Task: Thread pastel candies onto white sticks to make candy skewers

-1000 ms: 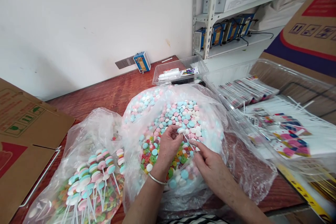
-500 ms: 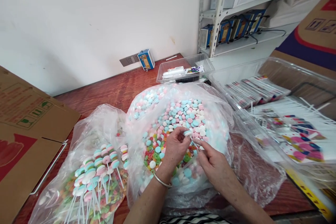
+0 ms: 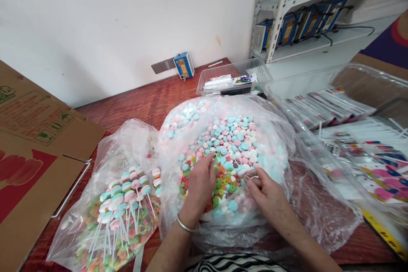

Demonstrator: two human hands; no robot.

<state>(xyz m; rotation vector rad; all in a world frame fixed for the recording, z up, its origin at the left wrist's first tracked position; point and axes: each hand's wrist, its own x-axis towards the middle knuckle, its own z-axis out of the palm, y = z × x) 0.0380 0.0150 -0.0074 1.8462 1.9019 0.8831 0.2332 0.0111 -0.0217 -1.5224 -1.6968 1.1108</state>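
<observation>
My left hand [image 3: 201,179] reaches over candies in a large clear plastic bag, beside gummy rings [image 3: 223,180]. Its thumb and forefinger look parted; the other fingers are mostly hidden. Closed in a pinch, my right hand [image 3: 266,189] holds a thin white stick with a pale candy [image 3: 245,171] by its fingertips; the candy is partly covered. Around both hands lie pink, blue and white candy discs [image 3: 237,136]. In a smaller bag to the left, finished-looking candy skewers [image 3: 126,191] on white sticks rest on more gummy rings [image 3: 127,255].
A cardboard box [image 3: 41,153] stands at left. A small clear tray [image 3: 234,76] and a larger clear bin [image 3: 296,129] with printed packets and white sticks are behind and right. A blue device [image 3: 184,66] leans by the wall socket; metal shelving [image 3: 280,12] stands behind.
My hands have parted: the left moved away from the stick toward the gummy rings, while the right keeps hold of the stick. The camera view has shifted slightly.
</observation>
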